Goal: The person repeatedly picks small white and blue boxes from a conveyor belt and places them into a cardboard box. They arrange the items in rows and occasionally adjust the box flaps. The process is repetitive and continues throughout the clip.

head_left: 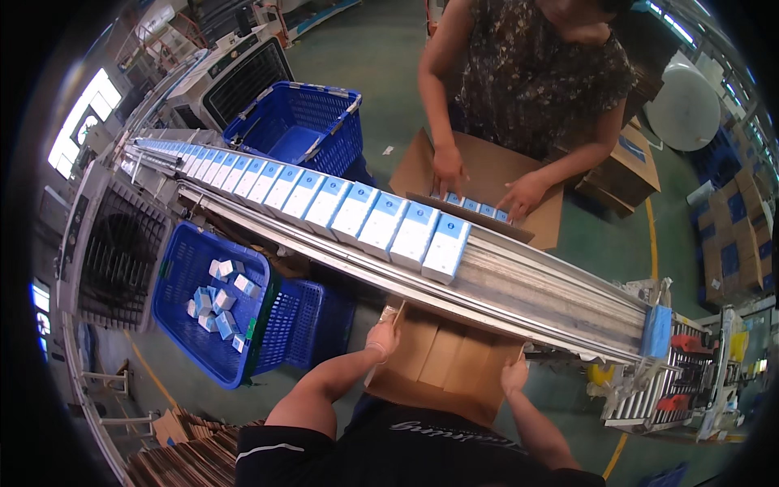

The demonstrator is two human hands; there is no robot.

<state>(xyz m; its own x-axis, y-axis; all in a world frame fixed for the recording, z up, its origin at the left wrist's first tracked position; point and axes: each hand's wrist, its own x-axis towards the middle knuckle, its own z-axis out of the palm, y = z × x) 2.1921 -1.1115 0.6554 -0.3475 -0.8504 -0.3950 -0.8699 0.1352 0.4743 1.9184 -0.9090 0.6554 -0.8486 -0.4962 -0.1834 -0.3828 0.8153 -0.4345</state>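
Observation:
Below the near edge of the conveyor belt [544, 284], an opened cardboard box [445, 353] sits against my body, its bare brown inside showing. My left hand [385, 336] grips the box's left side by a flap. On the right side, my right hand [514, 374] holds the opposite edge, its fingers partly hidden. A long row of small white and blue cartons [381, 227] stands side by side on the belt, the nearest carton [445, 248] lying just beyond my box. Neither hand touches the cartons.
Across the belt, a co-worker's hands [526, 195] reach into another cardboard box [414, 166] holding several cartons. A blue basket [166, 304] with loose cartons stands at left; another blue basket [341, 122] is behind the belt. Flattened cardboard [195, 458] lies stacked at lower left.

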